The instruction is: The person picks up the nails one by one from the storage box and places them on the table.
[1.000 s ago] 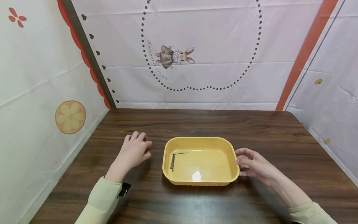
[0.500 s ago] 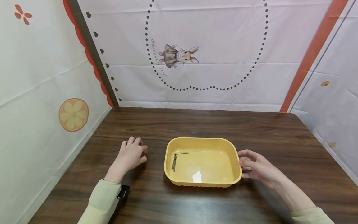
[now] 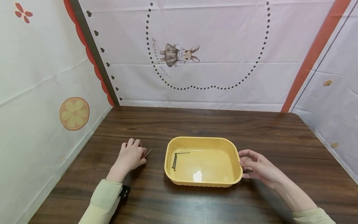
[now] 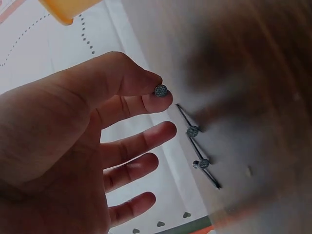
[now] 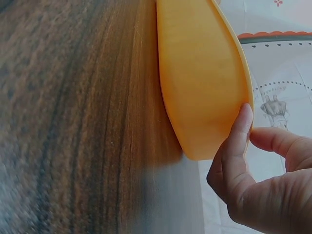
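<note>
Between the thumb and index finger of my left hand (image 3: 130,158) a thin dark nail (image 3: 148,152) is pinched, its textured head facing the camera in the left wrist view. The other fingers of that hand are spread loosely. Close past the fingertips, several more nails (image 4: 198,148) lie on the table in that view; the hand hides them from the head view. My right hand (image 3: 258,166) holds the right rim of a yellow plastic basin (image 3: 201,183) between thumb and fingers. Several nails (image 3: 174,162) lie inside the basin near its left wall.
The basin stands on a dark wood-grain table (image 3: 201,124). White printed cloth (image 3: 218,56) hangs along the back and both sides of the table. A black strap (image 3: 124,191) sits at the left sleeve.
My left hand has drawn slightly left and nearer, and the pinched nail now shows more plainly beyond the fingertips. My right hand stays at the basin's rim. The head view has shifted a little.
</note>
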A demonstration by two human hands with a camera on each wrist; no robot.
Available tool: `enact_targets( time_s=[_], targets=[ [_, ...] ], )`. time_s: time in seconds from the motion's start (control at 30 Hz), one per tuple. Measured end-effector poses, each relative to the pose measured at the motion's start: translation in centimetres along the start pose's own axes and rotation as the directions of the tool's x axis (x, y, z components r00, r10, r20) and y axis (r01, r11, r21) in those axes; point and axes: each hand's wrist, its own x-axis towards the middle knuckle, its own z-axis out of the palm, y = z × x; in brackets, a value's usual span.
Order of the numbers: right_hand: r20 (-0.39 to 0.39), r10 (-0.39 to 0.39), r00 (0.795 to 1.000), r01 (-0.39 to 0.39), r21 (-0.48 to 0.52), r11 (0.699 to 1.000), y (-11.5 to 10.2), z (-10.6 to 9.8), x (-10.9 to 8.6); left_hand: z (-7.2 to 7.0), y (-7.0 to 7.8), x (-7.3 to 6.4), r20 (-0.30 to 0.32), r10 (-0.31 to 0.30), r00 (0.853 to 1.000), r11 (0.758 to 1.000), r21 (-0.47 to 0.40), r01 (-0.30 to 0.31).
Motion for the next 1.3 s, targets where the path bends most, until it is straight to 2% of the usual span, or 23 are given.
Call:
enact_targets(
  time_s=[0.37, 0.67, 1.3],
  targets=[
    [-0.005, -0.014, 1.0, 0.014, -0.014, 1.0, 0.17, 0.08, 0.03, 0.39, -0.36, 0.03, 0.005, -0.051, 0.999, 0.999, 0.011, 0.051],
    [-0.013, -0.01, 1.0, 0.01, -0.016, 1.0, 0.19, 0.1, 0.04, 0.73, -0.4, 0.28, -0.027, -0.066, 0.997, 0.998, 0.014, 0.066],
    [-0.015, -0.007, 1.0, 0.007, -0.011, 1.0, 0.06, 0.24, 0.0, 0.73, -0.31, 0.39, 0.008, -0.087, 0.996, 0.996, -0.001, 0.087]
  ],
)
